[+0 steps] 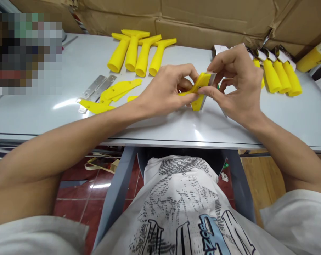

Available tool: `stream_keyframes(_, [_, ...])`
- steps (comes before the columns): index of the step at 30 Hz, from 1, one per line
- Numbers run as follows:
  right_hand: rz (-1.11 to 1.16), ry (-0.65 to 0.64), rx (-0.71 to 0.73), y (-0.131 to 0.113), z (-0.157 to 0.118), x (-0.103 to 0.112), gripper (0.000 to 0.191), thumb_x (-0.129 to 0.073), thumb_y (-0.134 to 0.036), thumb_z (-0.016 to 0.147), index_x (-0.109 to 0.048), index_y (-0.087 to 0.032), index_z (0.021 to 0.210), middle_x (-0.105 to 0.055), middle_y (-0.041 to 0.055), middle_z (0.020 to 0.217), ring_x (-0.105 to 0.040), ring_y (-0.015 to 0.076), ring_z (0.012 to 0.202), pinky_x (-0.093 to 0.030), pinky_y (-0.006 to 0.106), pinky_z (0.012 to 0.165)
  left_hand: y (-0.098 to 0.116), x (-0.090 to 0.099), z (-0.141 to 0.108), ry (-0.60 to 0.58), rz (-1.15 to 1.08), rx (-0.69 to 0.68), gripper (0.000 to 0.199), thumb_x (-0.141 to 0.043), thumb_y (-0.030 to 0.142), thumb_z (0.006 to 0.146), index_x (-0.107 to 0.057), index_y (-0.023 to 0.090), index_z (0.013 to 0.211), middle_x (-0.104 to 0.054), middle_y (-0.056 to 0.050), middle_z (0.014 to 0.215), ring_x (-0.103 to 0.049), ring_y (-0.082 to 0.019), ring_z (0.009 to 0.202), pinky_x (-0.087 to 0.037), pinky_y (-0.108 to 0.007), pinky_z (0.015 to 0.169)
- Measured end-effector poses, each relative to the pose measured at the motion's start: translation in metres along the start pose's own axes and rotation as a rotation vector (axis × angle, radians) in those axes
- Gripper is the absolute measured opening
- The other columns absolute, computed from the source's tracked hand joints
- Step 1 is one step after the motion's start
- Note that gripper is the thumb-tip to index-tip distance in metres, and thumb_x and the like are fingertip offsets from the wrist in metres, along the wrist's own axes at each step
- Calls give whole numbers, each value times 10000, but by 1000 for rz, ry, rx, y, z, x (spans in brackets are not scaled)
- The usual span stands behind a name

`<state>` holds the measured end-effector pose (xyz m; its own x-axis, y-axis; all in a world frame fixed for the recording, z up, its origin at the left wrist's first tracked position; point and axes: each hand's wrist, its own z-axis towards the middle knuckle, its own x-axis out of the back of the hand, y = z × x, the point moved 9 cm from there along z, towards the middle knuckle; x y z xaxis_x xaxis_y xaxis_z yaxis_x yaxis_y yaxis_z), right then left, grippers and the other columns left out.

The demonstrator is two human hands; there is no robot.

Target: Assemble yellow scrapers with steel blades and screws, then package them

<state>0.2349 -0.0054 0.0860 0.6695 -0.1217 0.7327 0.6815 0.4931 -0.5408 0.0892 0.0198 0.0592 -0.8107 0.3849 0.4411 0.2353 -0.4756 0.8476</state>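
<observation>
Seating a thin grey metal blade (212, 78) against the head of a yellow plastic T-shaped tool (203, 80) appears to be the step in hand. Tool location: raised above the white, smooth-topped bench (30, 117), right of middle, between both hands.

Left hand (173, 88): fingers closed about the tool's neck. Right hand (237, 81): thumb and forefinger pinched at the blade side of the head; remaining fingers curled, clear of the tool.

Next move, as judged: calls for blade and head kept flush while pressed together, neck held steady.

Also on the bench:
- Yellow plastic T-shaped handles (132, 53), four, hollow ends towards the front edge; in a row near the back edge.
- Flat grey metal plates (96, 86), left of the hands.
- Flat yellow plastic pieces with holes (120, 90), beside the plates; the left forearm partly covers them, hindering access.
- Yellow tubular handles (273, 76) with black-and-white ends, towards the back right corner; the right hand partly screens this row.

Behind the back edge: brown cardboard (187, 21).
</observation>
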Motion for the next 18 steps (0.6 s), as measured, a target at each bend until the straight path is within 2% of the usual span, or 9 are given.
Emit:
stream_keyframes(3, [20,11,15,0,0,0,389,-759,-580,923,-618,-334,1190,-737,80,1235,-733,329,1019,-576,429,731,-2,-3,2,-40,-2,-10,305,-843,448,856,-617,265,947,-757,-1,767,-751,-220,761,-579,-322,665])
stream_keyframes(7, [85,18,-17,5,0,-1,533,-786,-583,896,-563,-353,1322,-748,74,1187,-741,308,972,-556,396,665,-2,-2,1,-28,20,-22,301,-837,439,853,-615,263,955,-745,6,746,-747,-218,754,-577,-319,669])
stream_keyframes(9, [127,22,-17,7,1,-2,551,-802,-584,879,-573,-352,1323,-754,67,1165,-740,297,941,-553,396,651,1,-1,0,-12,47,-35,279,-827,427,856,-618,265,947,-741,8,742,-745,-222,760,-578,-324,679])
stream_keyframes(14, [120,-29,18,3,4,-7,426,-763,-628,902,-671,-302,1159,-770,95,1134,-725,321,986,-586,438,701,7,5,-4,93,171,-94,185,-785,361,854,-630,267,888,-722,15,712,-715,-221,756,-578,-349,717])
stream_keyframes(18, [140,-17,-15,3,4,-5,391,-802,-624,875,-727,-270,1022,-787,96,1087,-724,310,949,-600,440,720,6,7,-3,115,190,-111,157,-787,332,846,-649,266,880,-722,14,720,-713,-221,790,-582,-345,745])
